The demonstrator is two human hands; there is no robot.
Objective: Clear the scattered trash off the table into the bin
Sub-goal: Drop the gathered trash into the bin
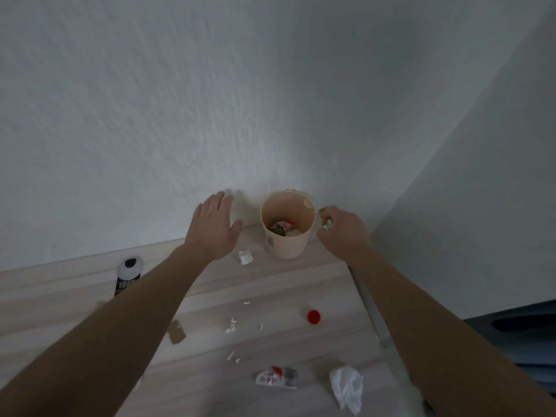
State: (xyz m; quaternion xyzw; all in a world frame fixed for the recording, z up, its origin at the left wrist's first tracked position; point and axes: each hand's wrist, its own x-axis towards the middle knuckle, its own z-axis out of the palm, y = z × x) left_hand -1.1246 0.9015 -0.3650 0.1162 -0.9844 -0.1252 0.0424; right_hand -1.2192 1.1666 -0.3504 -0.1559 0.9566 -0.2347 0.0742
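Deposit step: right hand (pixel 340 233) clenched on a white scrap (pixel 328 225) beside the bin (pixel 287 245) (table's far right corner); left hand (pixel 215 227) spread, empty. Next: shift over the rim, then let go.

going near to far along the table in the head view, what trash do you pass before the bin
crumpled tissue → torn wrapper → red cap → small paper wad → bin

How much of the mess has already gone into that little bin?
Some: the bin already holds scraps. The right hand grips white bits beside its rim; the left hand is open. Left: a paper wad, red cap, wrapper, tissue and crumbs.
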